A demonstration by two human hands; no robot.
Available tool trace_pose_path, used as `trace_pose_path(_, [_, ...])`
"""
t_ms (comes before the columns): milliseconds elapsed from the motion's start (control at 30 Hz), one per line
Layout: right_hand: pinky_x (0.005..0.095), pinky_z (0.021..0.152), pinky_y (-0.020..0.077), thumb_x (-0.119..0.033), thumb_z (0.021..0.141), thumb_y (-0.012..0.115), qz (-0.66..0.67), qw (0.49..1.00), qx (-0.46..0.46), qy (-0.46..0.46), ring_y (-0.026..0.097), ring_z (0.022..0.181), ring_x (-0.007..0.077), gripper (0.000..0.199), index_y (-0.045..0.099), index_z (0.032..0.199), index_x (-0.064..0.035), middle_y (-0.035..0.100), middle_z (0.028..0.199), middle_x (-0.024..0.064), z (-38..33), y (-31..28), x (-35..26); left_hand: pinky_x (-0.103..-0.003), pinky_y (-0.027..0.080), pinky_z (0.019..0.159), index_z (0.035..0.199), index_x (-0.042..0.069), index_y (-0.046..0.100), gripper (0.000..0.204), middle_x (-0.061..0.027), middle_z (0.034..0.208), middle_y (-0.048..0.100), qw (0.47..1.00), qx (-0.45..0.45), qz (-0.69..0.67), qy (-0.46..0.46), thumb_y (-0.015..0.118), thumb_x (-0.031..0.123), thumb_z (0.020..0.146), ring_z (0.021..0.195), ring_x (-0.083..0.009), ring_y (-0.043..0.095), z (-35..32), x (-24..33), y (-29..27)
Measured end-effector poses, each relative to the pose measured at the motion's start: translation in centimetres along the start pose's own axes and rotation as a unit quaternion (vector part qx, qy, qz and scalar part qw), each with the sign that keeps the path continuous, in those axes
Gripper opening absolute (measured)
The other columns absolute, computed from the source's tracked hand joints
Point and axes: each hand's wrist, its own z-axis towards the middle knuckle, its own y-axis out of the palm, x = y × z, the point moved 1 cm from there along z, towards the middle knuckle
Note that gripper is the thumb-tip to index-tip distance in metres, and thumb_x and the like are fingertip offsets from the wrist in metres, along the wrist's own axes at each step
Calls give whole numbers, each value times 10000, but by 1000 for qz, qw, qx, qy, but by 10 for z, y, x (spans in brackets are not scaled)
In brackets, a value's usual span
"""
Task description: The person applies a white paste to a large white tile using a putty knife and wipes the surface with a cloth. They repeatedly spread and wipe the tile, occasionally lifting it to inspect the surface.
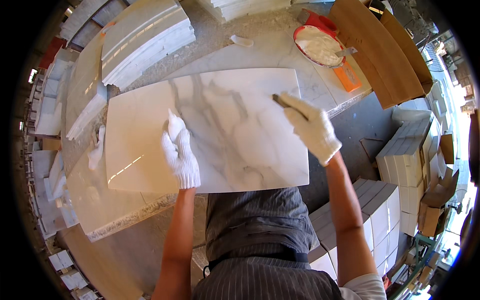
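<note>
A glossy white marble-look slab (235, 145) with grey veins lies before me, its front edge by my waist. My left hand (179, 155), in a white knit glove, is closed around a small white bottle with a pointed tip (175, 125) over the slab's left half. Above the slab's right edge, my gloved right hand (311, 125) pinches a small dark piece (280, 101), whose kind I cannot make out. Whether that piece touches the slab is unclear.
Behind the slab stands a red-rimmed bowl of white paste (317, 46) with a scraper (346, 51) and an orange box (347, 78) beside it. A cardboard box (382, 52) is at the far right. Slab stacks (145, 40) stand back left; white cartons (407, 160) are on the right.
</note>
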Motion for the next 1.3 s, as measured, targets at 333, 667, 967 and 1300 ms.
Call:
trace_pose_path(333, [455, 736, 511, -218, 937, 562, -249, 961, 92, -72, 643, 854, 364, 316, 628, 1246, -214, 641, 907, 161, -14, 55, -3, -304, 443, 978, 1345, -5, 510, 399, -67, 1235, 607, 998, -8, -30, 62, 615, 111, 978, 1115, -143, 566, 3, -2, 2])
trace_pose_path(667, [454, 726, 508, -231, 938, 563, -285, 952, 94, -64, 634, 840, 374, 331, 625, 1264, -234, 635, 890, 161, -20, 56, -3, -297, 434, 997, 1361, 8, 504, 414, -66, 1277, 589, 999, -11, -15, 30, 621, 99, 974, 1142, -134, 552, 3, -5, -1])
trace_pose_path(967, [469, 712, 503, -264, 941, 562, -316, 946, 48, -46, 637, 822, 395, 332, 628, 1263, -219, 647, 908, 190, -19, 63, -1, -300, 435, 993, 1350, 9, 507, 405, -68, 1275, 590, 999, -13, -3, 30, 622, 104, 974, 1143, -136, 554, 2, -4, 0])
trace_pose_path(1300, [470, 699, 509, -241, 945, 548, -347, 933, 48, -81, 639, 798, 387, 333, 622, 1269, -219, 635, 881, 170, -17, 61, 1, -292, 470, 889, 1255, -14, 552, 350, -65, 1106, 632, 998, 26, 1, 59, 644, 166, 969, 986, -126, 572, 1, -6, 2])
